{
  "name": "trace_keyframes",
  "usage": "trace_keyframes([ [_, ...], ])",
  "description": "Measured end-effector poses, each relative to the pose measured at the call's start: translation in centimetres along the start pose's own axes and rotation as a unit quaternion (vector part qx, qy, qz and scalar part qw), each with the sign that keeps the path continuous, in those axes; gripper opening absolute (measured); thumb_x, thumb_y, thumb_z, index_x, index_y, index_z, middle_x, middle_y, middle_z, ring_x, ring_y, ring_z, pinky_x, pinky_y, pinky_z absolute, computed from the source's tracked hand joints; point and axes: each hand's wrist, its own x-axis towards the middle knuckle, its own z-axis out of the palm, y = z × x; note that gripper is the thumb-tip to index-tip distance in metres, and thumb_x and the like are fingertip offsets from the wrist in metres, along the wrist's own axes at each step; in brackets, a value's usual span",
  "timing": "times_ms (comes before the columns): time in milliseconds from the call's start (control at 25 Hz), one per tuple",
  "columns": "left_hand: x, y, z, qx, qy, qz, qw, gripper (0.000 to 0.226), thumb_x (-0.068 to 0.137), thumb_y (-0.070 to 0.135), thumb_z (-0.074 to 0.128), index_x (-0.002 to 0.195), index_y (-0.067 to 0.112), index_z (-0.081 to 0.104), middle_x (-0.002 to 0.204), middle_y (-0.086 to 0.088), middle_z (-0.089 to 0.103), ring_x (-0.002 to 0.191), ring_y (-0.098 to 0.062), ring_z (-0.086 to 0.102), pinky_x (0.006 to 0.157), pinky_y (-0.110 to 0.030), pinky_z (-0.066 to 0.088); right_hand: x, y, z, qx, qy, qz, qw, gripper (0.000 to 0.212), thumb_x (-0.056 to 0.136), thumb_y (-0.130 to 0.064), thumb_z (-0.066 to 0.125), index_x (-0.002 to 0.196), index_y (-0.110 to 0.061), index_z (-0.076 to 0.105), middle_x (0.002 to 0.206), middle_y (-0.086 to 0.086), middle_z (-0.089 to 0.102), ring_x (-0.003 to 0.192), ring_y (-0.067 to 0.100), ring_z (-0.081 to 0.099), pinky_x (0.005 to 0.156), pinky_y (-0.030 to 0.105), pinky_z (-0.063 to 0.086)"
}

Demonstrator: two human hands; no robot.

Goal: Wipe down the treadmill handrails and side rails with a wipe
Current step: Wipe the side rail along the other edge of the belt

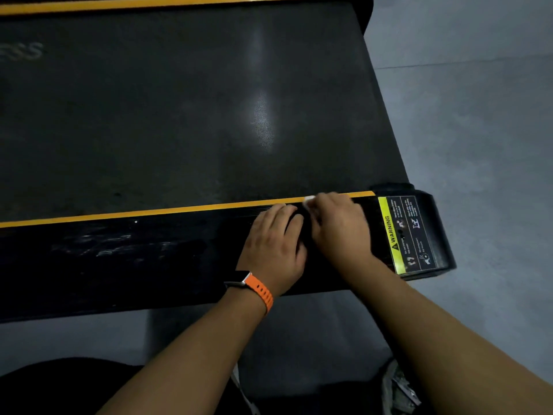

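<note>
The treadmill's near side rail [134, 253] is black with an orange strip along its inner edge. My right hand [338, 226] presses a white wipe [309, 200] onto the rail by that strip; only a small corner of the wipe shows past my fingers. My left hand [273, 244], with an orange-strapped watch on its wrist, lies flat on the rail right beside the right hand, touching it. I cannot tell whether the left fingers also hold the wipe.
The dark running belt [179, 115] fills the view beyond the rail. A yellow warning label [392, 235] marks the rail's right end cap. The far side rail [149, 6] runs along the top. Grey floor [478, 115] lies to the right and near me.
</note>
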Motion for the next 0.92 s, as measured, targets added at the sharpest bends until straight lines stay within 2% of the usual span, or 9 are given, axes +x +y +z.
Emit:
trace_keyframes([
  [80, 0.1, 0.1, 0.0, -0.003, 0.004, 0.003, 1.000, 0.046, 0.089, 0.027, 0.050, 0.127, 0.005, 0.063, 0.134, -0.015, 0.060, 0.130, -0.033, 0.052, 0.115, -0.048, 0.039, 0.5, -0.1, -0.3, 0.004, -0.021, -0.020, 1.000, 0.011, 0.095, -0.027, 0.062, 0.099, -0.017, 0.062, 0.084, 0.004, 0.065, 0.079, 0.030, 0.059, 0.065, 0.040, 0.046],
  [160, 0.0, 0.0, -0.1, -0.005, 0.008, 0.002, 1.000, 0.042, 0.091, 0.026, 0.050, 0.125, 0.006, 0.064, 0.134, -0.013, 0.060, 0.130, -0.032, 0.052, 0.115, -0.047, 0.039, 0.5, 2.5, -1.5, 0.024, 0.000, 0.088, 0.996, 0.019, 0.098, -0.032, 0.060, 0.109, -0.017, 0.063, 0.090, 0.009, 0.068, 0.084, 0.033, 0.061, 0.071, 0.043, 0.049],
  [240, 0.0, -0.2, -0.1, -0.007, 0.009, 0.000, 1.000, 0.041, 0.092, 0.027, 0.048, 0.124, 0.006, 0.064, 0.133, -0.013, 0.060, 0.130, -0.031, 0.052, 0.115, -0.046, 0.039, 0.3, 4.1, -2.0, 0.019, 0.026, 0.156, 0.987, 0.019, 0.098, -0.031, 0.059, 0.106, -0.015, 0.066, 0.093, 0.011, 0.069, 0.089, 0.036, 0.062, 0.075, 0.046, 0.051],
  [360, 0.0, 0.0, -0.1, -0.048, 0.018, -0.006, 0.999, 0.038, 0.092, 0.024, 0.050, 0.120, 0.003, 0.065, 0.129, -0.015, 0.062, 0.127, -0.032, 0.054, 0.113, -0.045, 0.042, 0.9, -0.2, -0.4, 0.026, 0.004, 0.071, 0.997, 0.016, 0.096, -0.025, 0.060, 0.092, -0.012, 0.068, 0.086, 0.011, 0.067, 0.083, 0.037, 0.060, 0.068, 0.046, 0.050],
  [480, -0.8, -1.5, -0.9, -0.072, 0.024, -0.012, 0.997, 0.035, 0.091, 0.020, 0.054, 0.119, 0.002, 0.066, 0.125, -0.015, 0.064, 0.123, -0.030, 0.056, 0.109, -0.046, 0.047, 0.4, -2.0, 0.3, 0.011, -0.025, -0.014, 1.000, 0.011, 0.093, -0.025, 0.065, 0.090, -0.015, 0.068, 0.083, 0.006, 0.067, 0.081, 0.032, 0.059, 0.065, 0.044, 0.050],
  [680, -3.1, -5.5, -2.3, -0.009, -0.008, -0.003, 1.000, 0.044, 0.098, 0.030, 0.045, 0.130, 0.007, 0.065, 0.139, -0.010, 0.060, 0.136, -0.028, 0.051, 0.117, -0.049, 0.040, -0.1, 1.0, -1.1, -0.005, 0.049, 0.120, 0.992, 0.015, 0.094, -0.025, 0.065, 0.084, -0.014, 0.065, 0.078, 0.010, 0.066, 0.082, 0.039, 0.060, 0.060, 0.038, 0.045],
  [760, -3.1, -5.6, -2.1, -0.007, 0.004, 0.008, 1.000, 0.046, 0.097, 0.029, 0.044, 0.129, 0.005, 0.065, 0.138, -0.012, 0.062, 0.135, -0.030, 0.053, 0.117, -0.049, 0.040, -0.2, -3.0, 0.3, 0.022, 0.019, 0.053, 0.998, 0.006, 0.084, -0.015, 0.070, 0.090, -0.016, 0.071, 0.082, 0.007, 0.069, 0.082, 0.038, 0.062, 0.063, 0.040, 0.050],
  [840, -3.1, -5.6, -1.8, -0.005, 0.015, 0.020, 1.000, 0.046, 0.097, 0.028, 0.044, 0.129, 0.004, 0.066, 0.138, -0.013, 0.063, 0.134, -0.031, 0.054, 0.117, -0.049, 0.040, -0.8, -4.7, 1.4, 0.009, -0.012, -0.021, 1.000, 0.018, 0.079, -0.014, 0.071, 0.096, -0.020, 0.074, 0.086, 0.002, 0.071, 0.083, 0.033, 0.062, 0.066, 0.041, 0.051],
  [920, -3.1, -5.6, -1.9, 0.001, 0.021, 0.026, 0.999, 0.045, 0.096, 0.026, 0.044, 0.128, 0.003, 0.066, 0.136, -0.013, 0.063, 0.133, -0.031, 0.055, 0.118, -0.048, 0.039, -0.8, -2.6, 0.4, -0.020, -0.001, 0.002, 1.000, 0.015, 0.082, -0.016, 0.071, 0.097, -0.020, 0.073, 0.087, 0.003, 0.070, 0.084, 0.034, 0.062, 0.065, 0.041, 0.049],
])
